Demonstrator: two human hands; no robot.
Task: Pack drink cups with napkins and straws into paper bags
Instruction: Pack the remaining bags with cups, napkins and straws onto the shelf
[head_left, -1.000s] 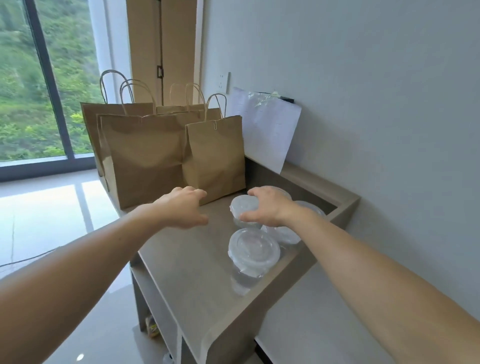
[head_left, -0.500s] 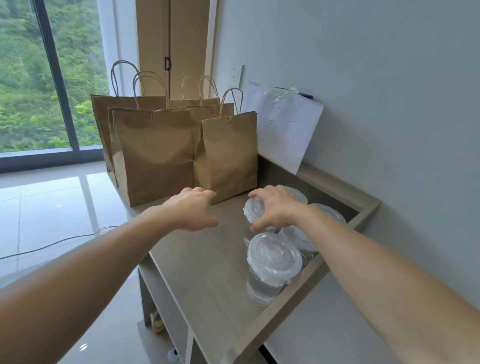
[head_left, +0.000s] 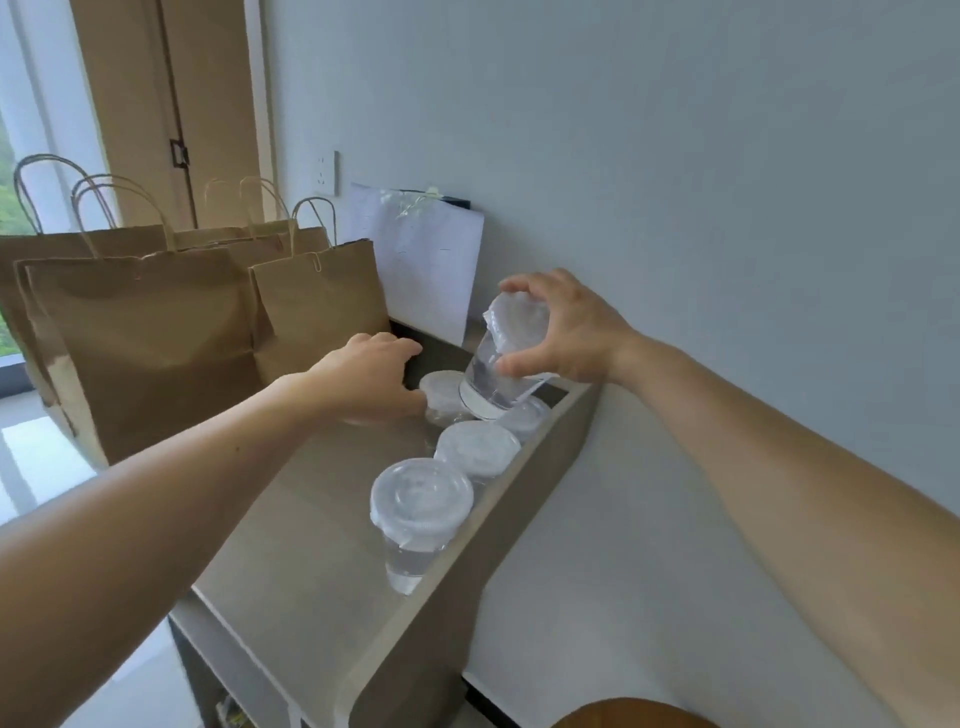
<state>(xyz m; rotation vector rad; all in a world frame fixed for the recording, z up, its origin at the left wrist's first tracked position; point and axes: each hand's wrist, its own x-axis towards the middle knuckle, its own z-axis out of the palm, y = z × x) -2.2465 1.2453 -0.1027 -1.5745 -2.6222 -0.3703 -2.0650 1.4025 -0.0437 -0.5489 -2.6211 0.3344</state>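
I see far cup (head_left: 442, 387) half hidden behind lifted cup (head_left: 496, 364); right hand (head_left: 571, 332) grips its lid; left hand (head_left: 363, 374) relaxed, palm down.

Clear glossy plastic cups (head_left: 422, 512) — matt brown paper bags (head_left: 156, 338), smooth countertop (head_left: 311, 530)

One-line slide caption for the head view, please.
Right hand holds a clear lidded plastic cup, tilted, above other lidded cups on a grey shelf; left hand reaches beside brown paper bags.

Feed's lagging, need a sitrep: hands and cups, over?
Right hand grips lidded cup, tilted, off the table. Left hand open beside another cup. Paper bags upright behind; path looks clear.
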